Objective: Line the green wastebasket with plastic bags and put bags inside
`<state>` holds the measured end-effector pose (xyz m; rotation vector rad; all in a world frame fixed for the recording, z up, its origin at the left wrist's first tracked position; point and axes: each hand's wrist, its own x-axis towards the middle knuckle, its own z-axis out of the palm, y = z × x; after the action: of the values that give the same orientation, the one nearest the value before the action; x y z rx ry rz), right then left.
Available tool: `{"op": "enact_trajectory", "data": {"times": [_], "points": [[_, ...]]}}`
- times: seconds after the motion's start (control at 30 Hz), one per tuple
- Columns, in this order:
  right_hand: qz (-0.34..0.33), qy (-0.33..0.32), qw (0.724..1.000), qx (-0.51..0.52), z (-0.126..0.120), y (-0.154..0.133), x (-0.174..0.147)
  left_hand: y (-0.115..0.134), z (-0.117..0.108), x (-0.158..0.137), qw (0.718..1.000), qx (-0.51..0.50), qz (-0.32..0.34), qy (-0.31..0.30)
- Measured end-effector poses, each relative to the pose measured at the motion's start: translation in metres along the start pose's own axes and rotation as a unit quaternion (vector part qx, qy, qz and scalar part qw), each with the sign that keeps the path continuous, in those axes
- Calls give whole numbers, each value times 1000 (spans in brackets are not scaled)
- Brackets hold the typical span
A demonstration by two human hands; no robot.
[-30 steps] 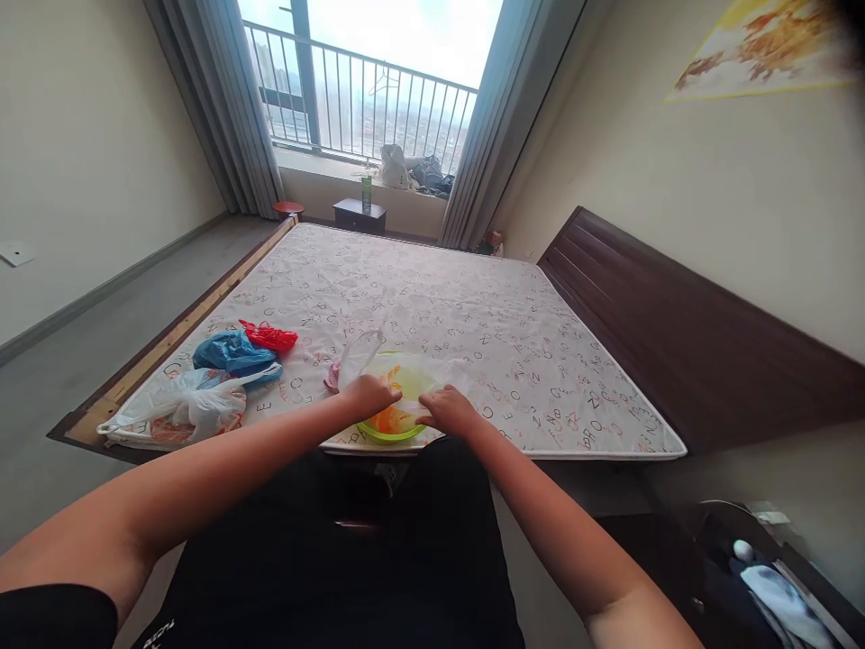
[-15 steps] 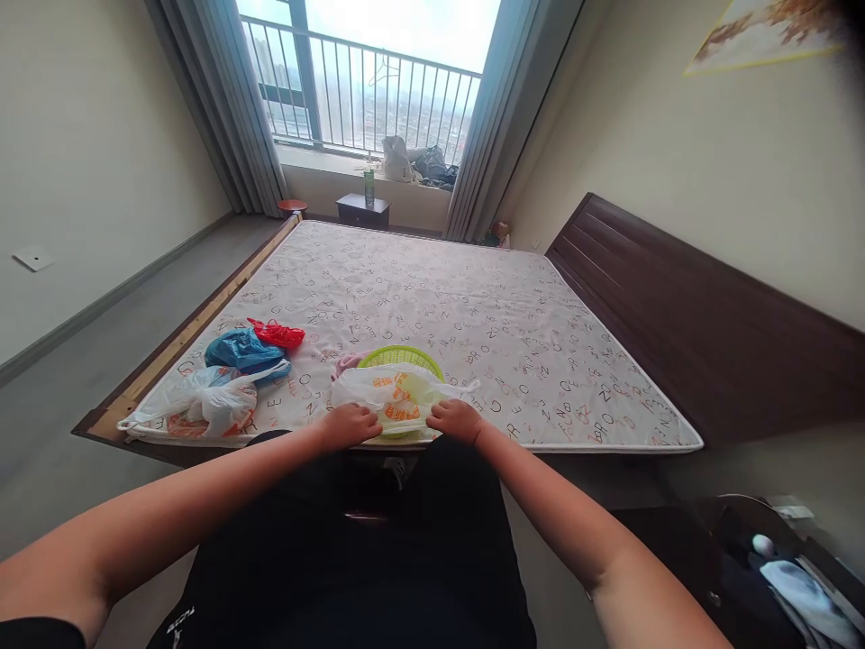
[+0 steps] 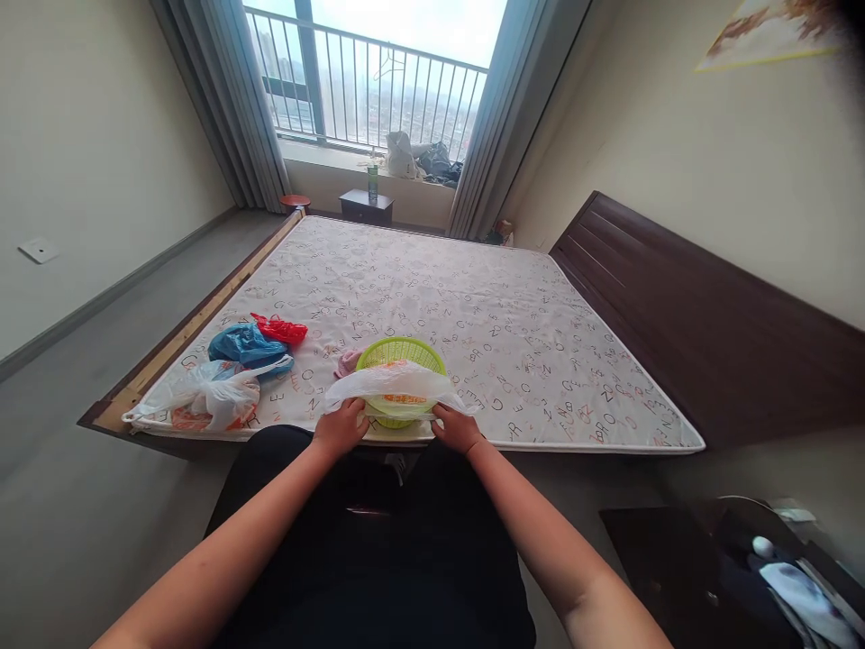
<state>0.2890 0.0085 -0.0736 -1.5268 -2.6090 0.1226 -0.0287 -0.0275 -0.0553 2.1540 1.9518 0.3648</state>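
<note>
From the head camera I have the lime-green plastic basket (image 3: 398,344) at the near edge of the lettered mattress (image 3: 446,288), and I take every place from it. The white plastic bag with orange print (image 3: 404,382) is stretched crosswise over the near half of the basket, so the basket's far rim and mesh wall show beyond it and a strip of its near side shows below. Whether the bag's underside touches the basket, I can't tell.

My left grip (image 3: 341,426) is just left of the basket's near side, fingers and thumb closed on the near edge of the bag. My right grip (image 3: 458,427) is just right of that same side, pinching the edge's other end. The bag lies between the two grips and slightly beyond them, its ends spreading past the basket's rim on both sides.

A pink cloth (image 3: 347,363) sits just left of the basket, partly hidden by the bag. Farther left of the basket I have a little heap: a red plastic bag (image 3: 280,330) at the back, a blue plastic bag (image 3: 244,344) touching it, and a bunched white carrier bag (image 3: 220,394) nearest me. The dark wooden headboard (image 3: 662,279) stands well to the basket's right.
</note>
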Motion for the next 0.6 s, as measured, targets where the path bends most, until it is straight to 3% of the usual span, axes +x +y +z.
{"op": "enact_trajectory", "data": {"times": [0.1,0.27,0.4,0.6], "points": [[82,49,993,74,4,-6,0,-4,-8,7,994,-88,-62,-10],[253,98,950,154,2,-10,22,-5,-19,38,970,-167,-178,-3],[262,115,935,209,-9,-7,49,0,-20,68,958,-190,-215,-27],[254,66,931,255,-16,-2,74,3,-14,90,934,-270,-229,-39]]}}
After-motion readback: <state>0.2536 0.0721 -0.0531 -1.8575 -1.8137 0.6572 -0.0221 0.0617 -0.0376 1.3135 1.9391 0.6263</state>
